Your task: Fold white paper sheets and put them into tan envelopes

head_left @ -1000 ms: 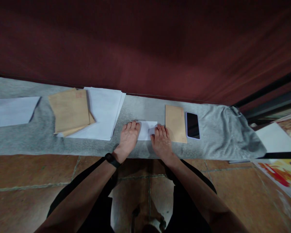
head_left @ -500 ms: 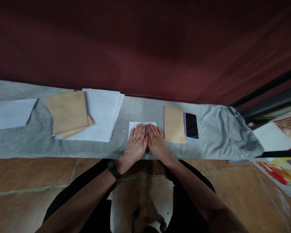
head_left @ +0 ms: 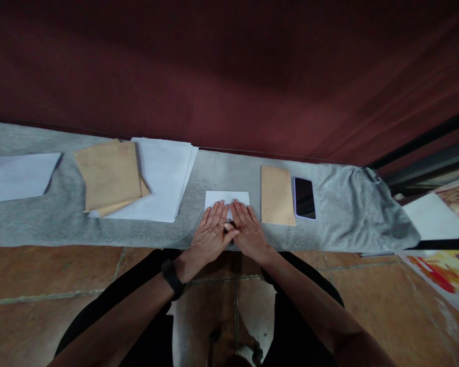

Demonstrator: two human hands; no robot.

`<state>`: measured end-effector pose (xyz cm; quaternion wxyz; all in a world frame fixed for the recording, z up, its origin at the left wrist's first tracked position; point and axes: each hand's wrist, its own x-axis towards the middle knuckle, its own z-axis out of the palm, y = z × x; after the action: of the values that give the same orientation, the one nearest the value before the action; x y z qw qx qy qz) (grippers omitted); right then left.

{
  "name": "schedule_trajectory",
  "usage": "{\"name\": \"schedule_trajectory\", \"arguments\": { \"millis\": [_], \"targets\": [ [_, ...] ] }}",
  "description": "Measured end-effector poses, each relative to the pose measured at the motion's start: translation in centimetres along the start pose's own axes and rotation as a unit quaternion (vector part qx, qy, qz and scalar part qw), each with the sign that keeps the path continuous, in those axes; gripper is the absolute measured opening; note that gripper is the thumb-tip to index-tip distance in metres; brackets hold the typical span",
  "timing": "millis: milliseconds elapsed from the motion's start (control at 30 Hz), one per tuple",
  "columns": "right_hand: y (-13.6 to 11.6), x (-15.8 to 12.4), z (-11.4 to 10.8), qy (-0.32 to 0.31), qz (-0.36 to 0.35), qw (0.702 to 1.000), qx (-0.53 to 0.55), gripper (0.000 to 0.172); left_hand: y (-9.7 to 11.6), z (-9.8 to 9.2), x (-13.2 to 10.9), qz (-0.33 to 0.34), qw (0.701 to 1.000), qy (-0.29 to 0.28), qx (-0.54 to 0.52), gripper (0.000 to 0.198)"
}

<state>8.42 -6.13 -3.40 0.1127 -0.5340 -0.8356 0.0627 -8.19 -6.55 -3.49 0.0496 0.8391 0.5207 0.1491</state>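
Observation:
A folded sheet of white paper lies on the grey cloth in front of me, its near part covered by my hands. My left hand rests flat on the paper's left side with fingers stretched out. Flat on the right side lies my right hand, fingers also extended. The two thumbs meet or overlap near the middle. Just right of my right hand is a brown envelope, with a phone beside it.
To the left, several brown envelopes lie on a stack of white paper sheets. Another folded white sheet is at the far left. A narrow grey cloth-covered bench runs along a dark red surface.
Both hands have slid slightly toward me over the paper, uncovering more of its far part. My thumbs have come together.

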Motion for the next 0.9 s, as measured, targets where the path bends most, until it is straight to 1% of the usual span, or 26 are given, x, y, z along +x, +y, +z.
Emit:
{"name": "schedule_trajectory", "arguments": {
  "millis": [167, 267, 567, 700, 900],
  "targets": [
    [0.14, -0.21, 0.64, 0.012, 0.018, 1.000, -0.010, 0.068, -0.41, -0.19, -0.22, 0.001, 1.000, 0.002, 0.008, 0.079],
    [0.22, -0.31, 0.81, 0.022, 0.028, 0.999, -0.014, 0.066, -0.55, -0.54, -0.30, -0.003, 1.000, 0.001, 0.015, 0.080],
    [0.10, -0.28, 0.40, 0.011, 0.045, 0.999, -0.008, 0.069, -0.64, -0.64, -0.29, -0.024, 0.999, -0.001, 0.030, 0.082],
    [-0.02, -0.30, 0.21, 0.010, 0.056, 0.998, -0.005, 0.070, -0.75, -0.63, -0.28, -0.035, 0.999, 0.002, 0.027, 0.080],
    [-0.14, -0.44, 0.25, 0.019, 0.070, 0.997, -0.009, 0.070, -1.02, -0.73, -0.23, -0.055, 0.998, 0.009, 0.027, 0.084]
  ]
}}
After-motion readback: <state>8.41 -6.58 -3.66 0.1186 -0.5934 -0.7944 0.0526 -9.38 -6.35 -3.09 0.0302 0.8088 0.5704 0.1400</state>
